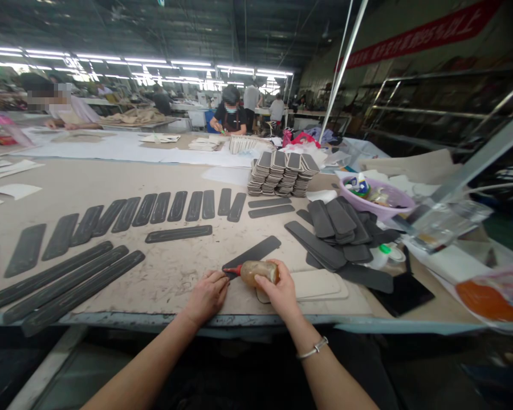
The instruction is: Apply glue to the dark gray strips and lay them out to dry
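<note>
My right hand (281, 287) is wrapped round an amber glue bottle (260, 272), tilted on its side with its red nozzle pointing left. The nozzle tip is over the near left end of a dark grey strip (256, 251) that lies slantwise on the table. My left hand (207, 296) rests at that same end, its fingers together and pressed down; whether they pinch the strip is hidden. Beige pieces (318, 285) lie beside and partly behind my right hand. Left of my hands is a row of dark strips (126, 214) with shiny lines along their edges.
Long dark strips (74, 282) lie at the left front of the table (171, 262). Behind are stacked pieces (282, 171). Loose dark pieces (337, 228), a purple basket (380, 210) and a black tray (404, 293) are at the right. People work beyond.
</note>
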Tool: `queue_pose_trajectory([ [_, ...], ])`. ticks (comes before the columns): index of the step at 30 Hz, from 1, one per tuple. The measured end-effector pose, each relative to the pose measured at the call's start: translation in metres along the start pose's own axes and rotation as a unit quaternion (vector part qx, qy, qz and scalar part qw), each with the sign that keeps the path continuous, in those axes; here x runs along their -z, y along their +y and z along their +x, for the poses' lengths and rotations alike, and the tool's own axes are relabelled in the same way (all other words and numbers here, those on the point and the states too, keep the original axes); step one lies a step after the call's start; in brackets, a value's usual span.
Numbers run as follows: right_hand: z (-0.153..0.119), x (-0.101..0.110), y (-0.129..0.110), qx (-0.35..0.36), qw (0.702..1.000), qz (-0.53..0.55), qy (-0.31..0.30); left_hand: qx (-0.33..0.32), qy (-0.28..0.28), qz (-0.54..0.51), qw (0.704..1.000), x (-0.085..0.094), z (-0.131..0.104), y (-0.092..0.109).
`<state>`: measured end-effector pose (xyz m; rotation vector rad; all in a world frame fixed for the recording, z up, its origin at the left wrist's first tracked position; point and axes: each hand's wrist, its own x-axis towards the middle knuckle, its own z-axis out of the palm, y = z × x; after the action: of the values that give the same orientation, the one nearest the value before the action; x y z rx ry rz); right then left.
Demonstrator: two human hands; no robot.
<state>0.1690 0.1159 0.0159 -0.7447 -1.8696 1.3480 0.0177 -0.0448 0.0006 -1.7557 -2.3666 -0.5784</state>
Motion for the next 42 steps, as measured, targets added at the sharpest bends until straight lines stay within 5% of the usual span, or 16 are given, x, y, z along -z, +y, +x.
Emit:
queue_pose_trajectory([
  [6,0.006,0.008,-0.001,0.056,0.994,-0.083,0.033,-0.005,0.008,0.015,1.000,-0.002,-0.001,-0.001],
  [21,0.048,0.048,0.024,0.061,0.954,-0.197,0.218,-0.015,0.017,0.029,0.999,-0.005,-0.001,-0.002],
  [29,0.050,0.050,0.028,0.052,0.951,-0.193,0.237,-0.016,0.019,0.037,0.999,-0.004,0.000,-0.002],
  [33,0.042,0.044,0.018,0.053,0.971,-0.122,0.197,-0.011,0.011,0.027,1.000,-0.004,-0.001,-0.002],
  [37,0.023,0.028,0.005,0.043,0.996,-0.039,0.072,-0.004,0.003,0.024,1.000,-0.004,-0.001,-0.002],
  [42,0.006,0.010,-0.009,0.070,0.996,-0.055,-0.016,-0.005,-0.009,0.025,1.000,-0.003,0.000,-0.001],
])
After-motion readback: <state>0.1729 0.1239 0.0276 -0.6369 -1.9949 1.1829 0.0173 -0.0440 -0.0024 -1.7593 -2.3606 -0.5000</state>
